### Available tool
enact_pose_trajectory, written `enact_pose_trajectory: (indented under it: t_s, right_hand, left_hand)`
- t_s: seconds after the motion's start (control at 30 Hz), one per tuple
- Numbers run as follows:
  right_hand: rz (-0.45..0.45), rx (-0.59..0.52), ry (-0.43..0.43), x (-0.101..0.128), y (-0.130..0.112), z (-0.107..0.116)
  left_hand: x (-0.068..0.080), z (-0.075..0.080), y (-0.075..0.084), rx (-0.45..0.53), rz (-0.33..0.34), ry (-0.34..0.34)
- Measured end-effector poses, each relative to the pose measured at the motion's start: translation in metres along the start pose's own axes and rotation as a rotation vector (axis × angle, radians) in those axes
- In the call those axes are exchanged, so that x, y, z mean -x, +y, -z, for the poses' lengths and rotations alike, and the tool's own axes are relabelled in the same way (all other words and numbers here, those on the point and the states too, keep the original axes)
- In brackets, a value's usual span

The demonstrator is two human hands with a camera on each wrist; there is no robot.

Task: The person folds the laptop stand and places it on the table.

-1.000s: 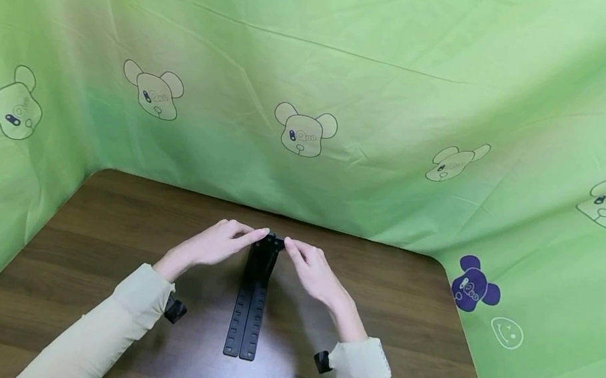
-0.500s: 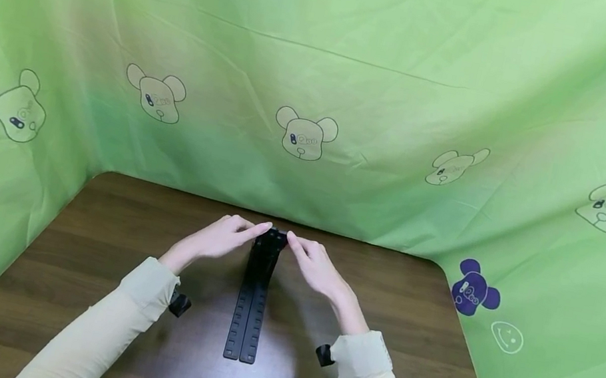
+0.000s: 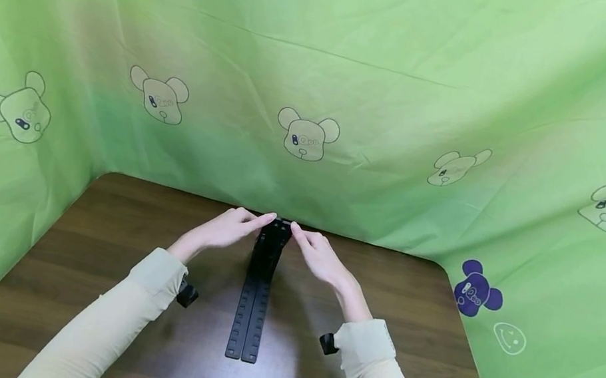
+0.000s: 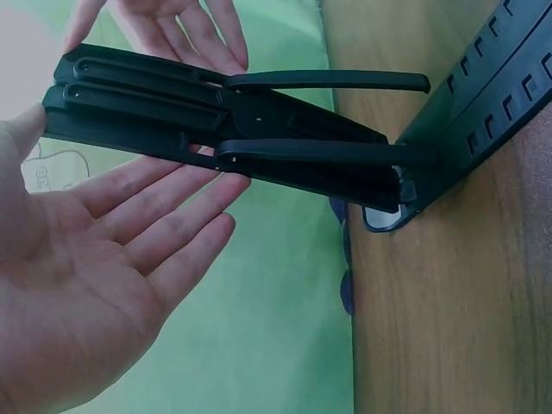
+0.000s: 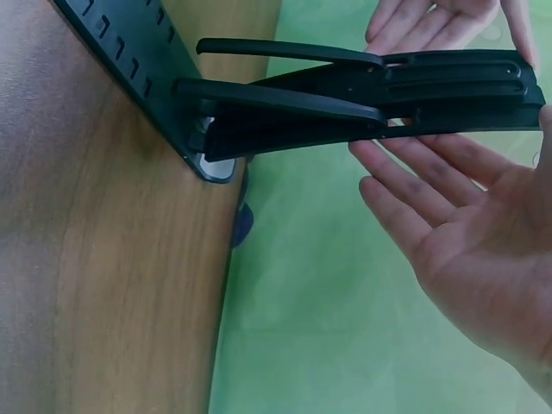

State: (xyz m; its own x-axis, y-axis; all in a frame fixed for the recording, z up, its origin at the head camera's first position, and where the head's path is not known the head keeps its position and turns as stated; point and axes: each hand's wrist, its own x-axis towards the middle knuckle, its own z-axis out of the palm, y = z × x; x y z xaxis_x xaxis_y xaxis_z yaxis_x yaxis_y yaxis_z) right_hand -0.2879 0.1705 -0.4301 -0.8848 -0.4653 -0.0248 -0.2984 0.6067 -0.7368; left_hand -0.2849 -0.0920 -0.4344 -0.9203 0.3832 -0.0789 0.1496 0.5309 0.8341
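Black folding stand [image 3: 259,289] stands upright between both open hands' fingertips [image 3: 271,216]

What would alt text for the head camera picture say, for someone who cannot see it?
Two hands, left hand and right hand, touch the raised end of a black folding stand from either side. It lies on a brown wooden table, with green cartoon-bear cloth behind.

Head view: upper part of black stand [image 3: 273,238] mostly hidden betw. both hands' fingertips, near desk's [image 3: 107,229] far edge. Wrist views: stand's base cut off by frame edges; contact w/ fingers unclear.
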Motion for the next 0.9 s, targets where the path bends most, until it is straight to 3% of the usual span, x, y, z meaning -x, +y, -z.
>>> enact_pose_trajectory:
  t_s: [0.23, 0.9]
  right_hand:
    - [0.005, -0.011, -0.024, -0.004, 0.0, 0.001]
    - [0.0, -0.106, -0.097, -0.015, -0.003, 0.01]
  left_hand:
    - [-0.001, 0.001, 0.002, 0.049, 0.013, -0.013]
    - [-0.01, 0.008, 0.008, 0.058, 0.051, -0.023]
